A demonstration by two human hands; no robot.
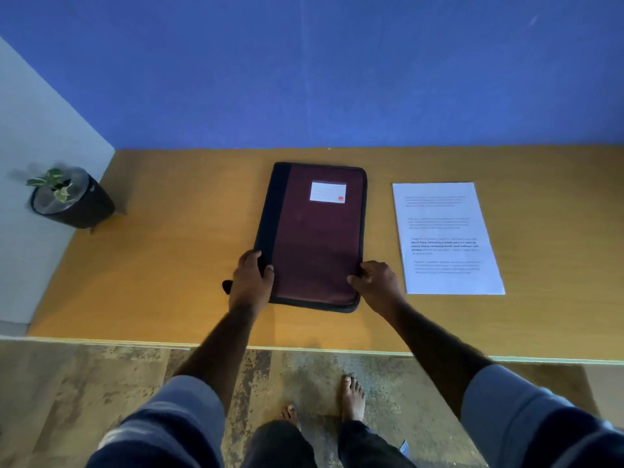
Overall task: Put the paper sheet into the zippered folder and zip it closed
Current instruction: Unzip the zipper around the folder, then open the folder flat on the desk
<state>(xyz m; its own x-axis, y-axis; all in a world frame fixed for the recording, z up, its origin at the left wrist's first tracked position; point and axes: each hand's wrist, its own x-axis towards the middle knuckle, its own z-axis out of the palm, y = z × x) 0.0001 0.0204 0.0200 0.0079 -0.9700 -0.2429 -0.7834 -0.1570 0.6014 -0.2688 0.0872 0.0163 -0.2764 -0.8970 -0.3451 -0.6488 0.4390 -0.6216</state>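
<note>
Orange tabletop (pixel 162 265), blue wall (pixel 304 79) behind. Zippered folder (pixel 317 238) lies closed at centre, with the paper sheet (pixel 445 238) flat at its 3 o'clock, apart. Your left hand (pixel 251 278) curls its fingers round the spine edge, likely to steady it. Your right hand (pixel 376 282) pinches the opposite edge with its fingers, probably hunting the zipper pull.

Wooden table (pixel 169 265), zippered folder (pixel 314 238), paper sheet (pixel 445 238), potted plant (pixel 72 201)
</note>
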